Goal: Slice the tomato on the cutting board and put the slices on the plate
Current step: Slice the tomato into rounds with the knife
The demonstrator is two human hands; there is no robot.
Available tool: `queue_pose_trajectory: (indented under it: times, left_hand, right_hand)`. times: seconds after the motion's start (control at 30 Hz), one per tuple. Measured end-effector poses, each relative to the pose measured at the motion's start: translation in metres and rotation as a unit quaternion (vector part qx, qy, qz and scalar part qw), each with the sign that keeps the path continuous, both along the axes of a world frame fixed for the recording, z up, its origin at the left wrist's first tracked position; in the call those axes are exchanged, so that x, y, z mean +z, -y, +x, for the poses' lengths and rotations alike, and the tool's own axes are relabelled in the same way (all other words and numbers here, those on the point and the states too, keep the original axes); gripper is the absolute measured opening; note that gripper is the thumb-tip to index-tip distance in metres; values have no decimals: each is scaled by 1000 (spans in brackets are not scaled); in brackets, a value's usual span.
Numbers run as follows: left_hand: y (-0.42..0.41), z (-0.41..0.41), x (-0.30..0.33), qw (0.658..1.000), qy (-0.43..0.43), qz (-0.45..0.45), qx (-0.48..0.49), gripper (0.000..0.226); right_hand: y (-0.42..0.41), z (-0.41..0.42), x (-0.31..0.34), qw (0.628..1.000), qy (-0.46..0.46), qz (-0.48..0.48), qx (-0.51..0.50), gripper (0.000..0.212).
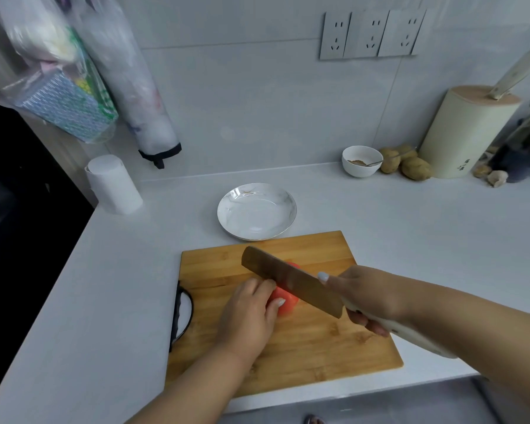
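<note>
A red tomato (285,302) lies on the wooden cutting board (318,341). My left hand (248,313) holds the tomato from its left side, fingers curled over it. My right hand (367,296) grips the white handle of a broad knife (291,281). The blade crosses over the tomato's top and hides part of it; whether the edge has entered the flesh I cannot tell. A white marbled plate (257,211) with nothing in it sits just beyond the board's far edge.
A white paper roll (114,185) stands at the far left. At the back right are a small white bowl (361,160), potatoes (407,163) and a cream knife block (465,133). Bags (74,87) hang on the left wall. The counter edge runs just below the board.
</note>
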State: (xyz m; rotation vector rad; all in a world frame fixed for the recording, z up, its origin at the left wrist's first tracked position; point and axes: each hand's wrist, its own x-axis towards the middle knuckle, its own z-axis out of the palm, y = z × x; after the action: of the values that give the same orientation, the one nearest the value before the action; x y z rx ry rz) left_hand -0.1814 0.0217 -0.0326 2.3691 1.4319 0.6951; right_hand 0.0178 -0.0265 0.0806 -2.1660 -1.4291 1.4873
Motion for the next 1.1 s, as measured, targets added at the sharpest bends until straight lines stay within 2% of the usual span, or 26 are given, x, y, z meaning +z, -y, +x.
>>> queue_pose_trajectory:
  times: [0.43, 0.63, 0.83, 0.9, 1.1]
  left_hand:
    - [-1, 1, 1, 1000, -11, -16, -2, 29]
    - [-1, 0, 1, 1000, 1, -9, -7, 24]
    - [-1, 0, 0, 1000, 5, -5, -6, 24]
    - [-1, 0, 0, 1000, 2, -5, -10, 25]
    - [-1, -1, -3, 1000, 4, 7, -13, 25]
  right_hand:
    - [-10, -15, -5, 999, 41, 3, 25, 63]
    - [-29, -31, -12, 999, 30, 11, 39, 65]
    - [-15, -1, -16, 998, 42, -42, 28, 74]
    - [-13, 4, -19, 998, 39, -57, 17, 71]
    - [-28, -14, -30, 997, 39, -54, 41, 71]
